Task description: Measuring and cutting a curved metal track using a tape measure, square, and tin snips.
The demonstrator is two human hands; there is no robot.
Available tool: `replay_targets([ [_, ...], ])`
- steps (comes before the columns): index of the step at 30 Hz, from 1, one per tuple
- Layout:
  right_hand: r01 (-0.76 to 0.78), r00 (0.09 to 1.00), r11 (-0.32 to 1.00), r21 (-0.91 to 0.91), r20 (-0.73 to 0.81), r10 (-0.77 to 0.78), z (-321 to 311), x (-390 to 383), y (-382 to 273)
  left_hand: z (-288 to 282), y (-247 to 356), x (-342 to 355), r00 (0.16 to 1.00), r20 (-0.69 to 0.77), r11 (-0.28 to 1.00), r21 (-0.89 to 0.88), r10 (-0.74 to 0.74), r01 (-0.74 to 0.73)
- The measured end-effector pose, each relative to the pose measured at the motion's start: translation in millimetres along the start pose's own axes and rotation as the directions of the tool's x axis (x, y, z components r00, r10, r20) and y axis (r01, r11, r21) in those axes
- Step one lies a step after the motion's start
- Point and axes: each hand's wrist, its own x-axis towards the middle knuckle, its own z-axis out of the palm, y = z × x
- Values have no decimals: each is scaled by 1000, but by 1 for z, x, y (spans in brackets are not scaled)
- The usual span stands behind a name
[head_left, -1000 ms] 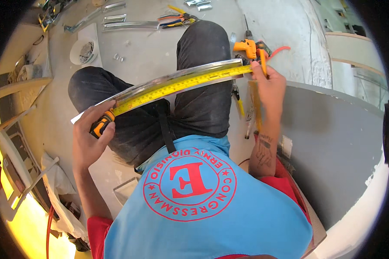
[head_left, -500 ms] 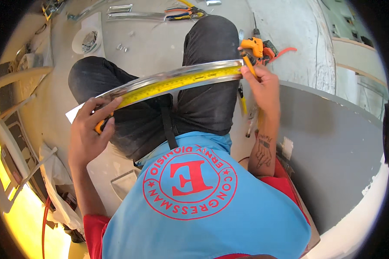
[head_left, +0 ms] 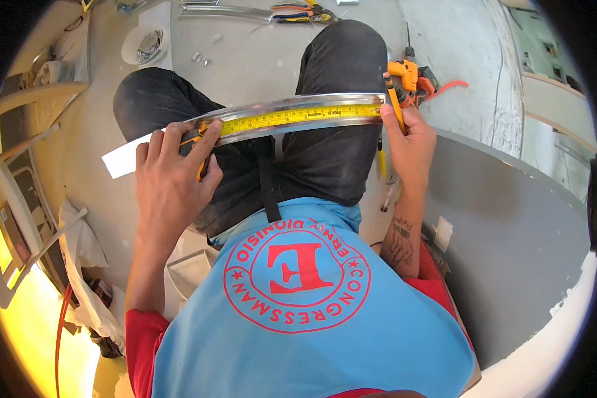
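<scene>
Yellow tape measure (head_left: 292,118) is lying along the metal strip (head_left: 298,105), the left hand (head_left: 172,179) pinning its case while the right hand (head_left: 408,139) is gripping a pencil (head_left: 395,106) at the end, where keeping the tape flat and taut looks key to a true mark.

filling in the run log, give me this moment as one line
left hand: pins tape measure on metal strip | right hand: holds pencil at strip's right end | strip: across lap
</scene>
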Motion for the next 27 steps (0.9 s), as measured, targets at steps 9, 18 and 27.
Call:
replay_targets([
  [9, 239, 909, 971, 22, -357, -216, -8, 5, -13, 4, 6, 1, 998, -60, 997, 70, -6, 10],
  [18, 262, 961, 888, 377, -18, -275, 13, -4, -41, 7, 6, -3, 998, -16, 994, 91, -58, 59],
  [27, 241, 942, 818, 522, 76, -326, 35, 2, -23, 6, 5, -3, 998, -12, 997, 42, -68, 68],
])
